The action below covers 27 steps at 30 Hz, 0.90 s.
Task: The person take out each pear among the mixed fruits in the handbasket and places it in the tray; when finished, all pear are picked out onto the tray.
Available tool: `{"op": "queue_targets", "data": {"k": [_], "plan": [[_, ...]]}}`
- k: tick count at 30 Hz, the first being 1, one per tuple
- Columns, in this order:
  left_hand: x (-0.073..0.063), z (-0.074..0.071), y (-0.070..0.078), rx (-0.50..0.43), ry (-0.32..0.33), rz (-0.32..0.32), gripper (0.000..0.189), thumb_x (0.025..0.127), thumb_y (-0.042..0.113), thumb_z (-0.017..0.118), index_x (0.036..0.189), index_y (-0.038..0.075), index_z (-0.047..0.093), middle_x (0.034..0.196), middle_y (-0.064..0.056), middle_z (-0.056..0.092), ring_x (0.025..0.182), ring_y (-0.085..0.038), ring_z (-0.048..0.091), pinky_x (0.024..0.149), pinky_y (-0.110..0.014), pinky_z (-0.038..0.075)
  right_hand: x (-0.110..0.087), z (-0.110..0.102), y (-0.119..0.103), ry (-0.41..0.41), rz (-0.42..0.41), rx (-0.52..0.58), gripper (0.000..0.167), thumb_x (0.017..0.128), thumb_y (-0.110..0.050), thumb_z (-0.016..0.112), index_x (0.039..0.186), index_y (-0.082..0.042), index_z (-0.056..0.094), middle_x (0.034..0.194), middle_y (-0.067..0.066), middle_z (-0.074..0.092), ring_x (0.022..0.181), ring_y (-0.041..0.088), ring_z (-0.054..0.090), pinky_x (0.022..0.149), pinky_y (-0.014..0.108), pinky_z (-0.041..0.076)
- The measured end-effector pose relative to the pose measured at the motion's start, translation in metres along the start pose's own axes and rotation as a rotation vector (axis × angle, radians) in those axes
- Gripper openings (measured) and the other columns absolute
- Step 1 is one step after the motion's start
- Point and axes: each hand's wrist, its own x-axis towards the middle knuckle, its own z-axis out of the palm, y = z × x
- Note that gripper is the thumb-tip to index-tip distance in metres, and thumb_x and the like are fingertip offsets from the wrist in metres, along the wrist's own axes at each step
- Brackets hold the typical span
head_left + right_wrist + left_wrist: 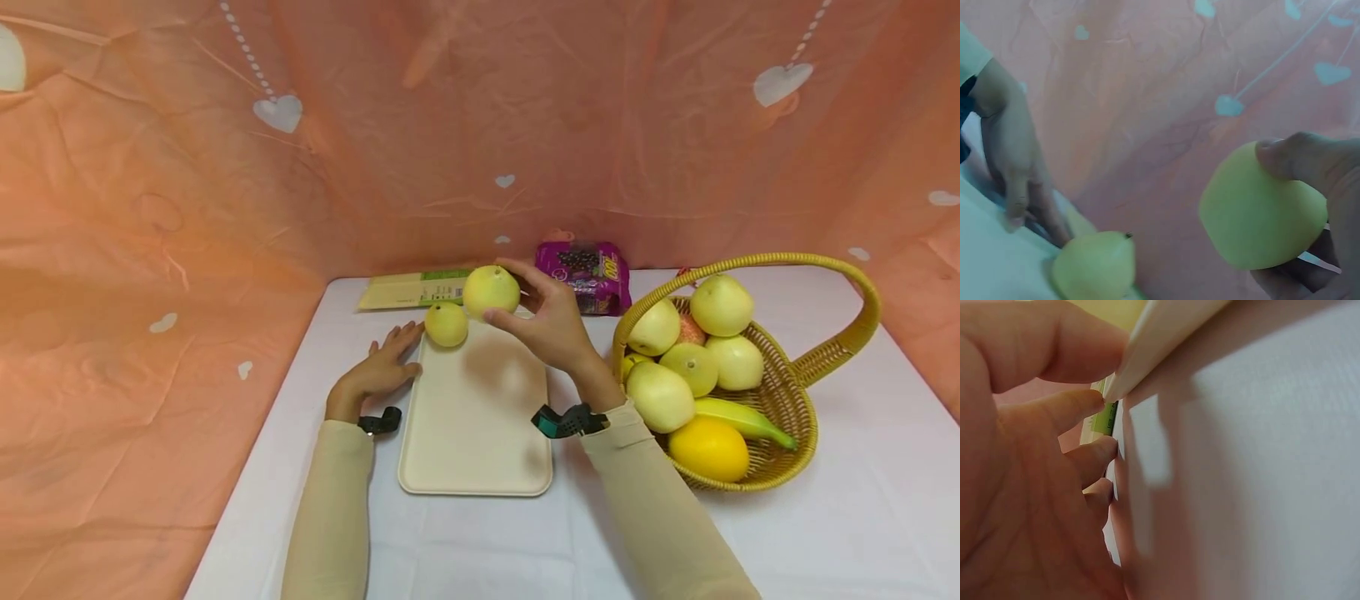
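My right hand (553,323) grips a round yellow-green fruit (489,291) between thumb and fingers, above the far end of a cream tray (476,442). In the right wrist view this held fruit (1259,209) looks smooth and slightly angular. Another yellow-green fruit (447,326), with a dark stem end, sits at the tray's far left corner. My left hand (384,365) rests on the table along the tray's left side, fingers extended. The left wrist view shows the left thumb and index fingertip right at the tray's edge (1147,347).
To the right stands a wicker basket (797,450) with a tall handle, holding several pale round fruits, a banana (742,419) and a yellow lemon-like fruit (708,450). Behind the tray lie a flat yellow-green packet (408,292) and a purple package (588,277). An orange curtain (480,125) hangs behind.
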Motion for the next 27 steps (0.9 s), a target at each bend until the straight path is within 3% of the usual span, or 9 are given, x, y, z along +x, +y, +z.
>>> {"op": "queue_targets", "data": {"k": [4, 12, 18, 27], "plan": [[0.0, -0.001, -0.001, 0.004, 0.0, 0.001, 0.082, 0.102, 0.017, 0.058, 0.176, 0.012, 0.022, 0.185, -0.02, 0.008, 0.171, -0.043, -0.008, 0.131, -0.07, -0.016, 0.004, 0.007, 0.02, 0.002, 0.068, 0.032, 0.071, 0.089, -0.005, 0.089, 0.153, 0.0, 0.06, 0.149, 0.018, 0.066, 0.133, 0.034, 0.068, 0.114, 0.046, 0.057], [0.002, 0.0, -0.001, -0.005, -0.005, 0.005, 0.082, 0.103, 0.017, 0.058, 0.176, 0.013, 0.022, 0.185, -0.019, 0.008, 0.171, -0.042, -0.009, 0.132, -0.069, -0.016, 0.004, 0.013, 0.051, 0.0, 0.145, -0.004, 0.074, 0.09, -0.006, 0.088, 0.157, 0.0, 0.057, 0.159, 0.02, 0.06, 0.14, 0.039, 0.065, 0.117, 0.047, 0.055], [0.002, 0.001, -0.002, 0.001, -0.005, 0.005, 0.082, 0.103, 0.017, 0.057, 0.176, 0.013, 0.022, 0.185, -0.019, 0.008, 0.171, -0.042, -0.008, 0.132, -0.069, -0.016, 0.0, 0.014, 0.075, 0.005, 0.196, -0.039, 0.071, 0.09, -0.004, 0.087, 0.155, 0.002, 0.058, 0.154, 0.023, 0.063, 0.141, 0.039, 0.064, 0.118, 0.048, 0.054], [0.001, 0.001, 0.0, -0.012, -0.005, 0.0, 0.082, 0.103, 0.016, 0.058, 0.176, 0.013, 0.022, 0.185, -0.019, 0.007, 0.171, -0.042, -0.009, 0.132, -0.069, -0.017, -0.002, 0.017, 0.096, 0.015, 0.206, -0.094, 0.07, 0.088, -0.001, 0.088, 0.153, 0.001, 0.061, 0.153, 0.024, 0.064, 0.14, 0.039, 0.064, 0.116, 0.047, 0.055]]}}
